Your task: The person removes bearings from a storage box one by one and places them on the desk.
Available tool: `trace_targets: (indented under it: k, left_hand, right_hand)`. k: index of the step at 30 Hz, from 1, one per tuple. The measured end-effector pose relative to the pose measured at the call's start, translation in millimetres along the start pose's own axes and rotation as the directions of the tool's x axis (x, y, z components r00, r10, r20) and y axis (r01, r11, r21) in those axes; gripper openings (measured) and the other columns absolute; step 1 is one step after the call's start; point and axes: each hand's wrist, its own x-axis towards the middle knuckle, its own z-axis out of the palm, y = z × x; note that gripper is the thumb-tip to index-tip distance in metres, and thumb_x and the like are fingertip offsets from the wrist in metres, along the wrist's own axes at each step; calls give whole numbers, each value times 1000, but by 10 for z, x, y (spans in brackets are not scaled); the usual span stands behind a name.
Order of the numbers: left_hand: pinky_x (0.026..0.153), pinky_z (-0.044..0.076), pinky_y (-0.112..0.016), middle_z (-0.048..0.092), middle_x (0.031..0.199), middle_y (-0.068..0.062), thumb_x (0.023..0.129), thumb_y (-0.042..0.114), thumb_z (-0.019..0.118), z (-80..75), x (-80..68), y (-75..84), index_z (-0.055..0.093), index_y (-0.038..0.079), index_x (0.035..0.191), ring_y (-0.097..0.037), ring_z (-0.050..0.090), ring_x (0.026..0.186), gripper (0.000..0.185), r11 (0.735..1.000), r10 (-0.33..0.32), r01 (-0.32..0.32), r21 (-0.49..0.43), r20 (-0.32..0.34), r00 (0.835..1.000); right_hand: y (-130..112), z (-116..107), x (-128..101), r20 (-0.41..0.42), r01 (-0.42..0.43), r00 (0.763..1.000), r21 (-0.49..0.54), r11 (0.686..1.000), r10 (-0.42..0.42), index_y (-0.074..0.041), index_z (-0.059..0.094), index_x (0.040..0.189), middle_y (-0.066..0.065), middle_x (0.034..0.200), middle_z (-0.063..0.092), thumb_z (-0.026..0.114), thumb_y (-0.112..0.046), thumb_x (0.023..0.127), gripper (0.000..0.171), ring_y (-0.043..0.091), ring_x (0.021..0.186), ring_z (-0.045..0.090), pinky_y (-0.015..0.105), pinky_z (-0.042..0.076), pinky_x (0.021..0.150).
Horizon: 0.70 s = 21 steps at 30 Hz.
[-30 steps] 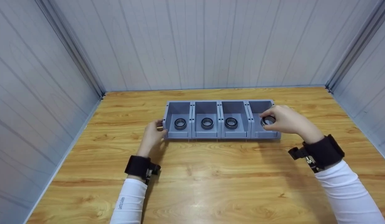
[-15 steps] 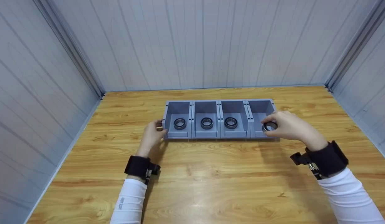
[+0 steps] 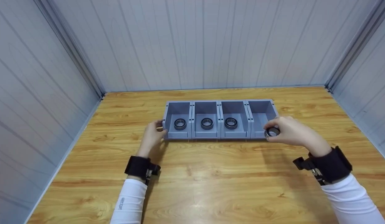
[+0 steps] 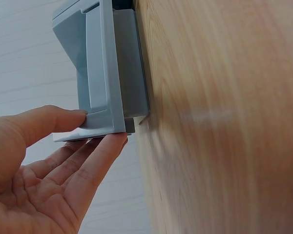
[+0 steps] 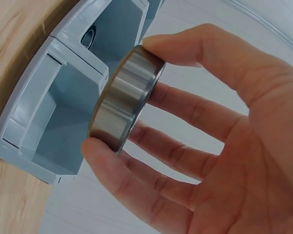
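Shiny metal is what I see first: a round bearing ring (image 5: 127, 97) pinched between the thumb and fingers (image 5: 195, 129) of my right hand (image 3: 290, 130). The ring sits just at the front edge of the far-right box, held up off the bench (image 3: 211, 180).

My left hand (image 3: 153, 133) is at the other end. Its thumb and one finger (image 4: 100, 156) press on the corner of the far-left box, and the fingers are nearly straight, not wrapped round anything.

The bench is light wood with wavy brown lines. Pale grey walls (image 3: 195, 43) with thin stripes stand on three sides of it.

From the head view, my right hand hides the front corner of the far-right box. The left wrist view shows only the side of one box, so I cannot see inside it there.

Four grey boxes (image 3: 220, 119) stand joined in a row. The first three from the left each hold one dark ring (image 3: 180, 123) lying flat. The far-right box (image 3: 261, 113) has no ring that I can see on its floor.
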Motion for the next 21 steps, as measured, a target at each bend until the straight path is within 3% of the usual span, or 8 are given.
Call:
trace_targets:
  k: [8,15,21]
  left_hand:
    - [113,52,-49,57,139,-37,93,-7,57,0,3,-6,46,-16,143,-48,59,130,52,1000,-7,7,-14,0,1000]
    - [111,54,-49,59,137,-38,92,-7,58,6,11,-11,47,-17,141,-48,60,129,51,1000,16,-16,23,-2,1000]
    - [111,54,-49,59,136,-38,92,-8,57,3,22,-17,48,-17,140,-49,61,128,50,999,28,-28,34,-8,1000]
  right_hand:
    - [-4,36,-68,12,0,1000,15,1000,0,-1,75,111,16,107,74,75,-15,86,29,30,96,69,48,61,83]
    - [2,79,-125,0,5,1000,14,1000,-5,-5,76,106,11,101,73,76,-16,83,25,23,91,65,34,55,74]
    - [-3,119,-167,7,11,1000,-1,1000,-11,-6,77,104,7,99,71,77,-18,82,25,21,89,62,31,52,73]
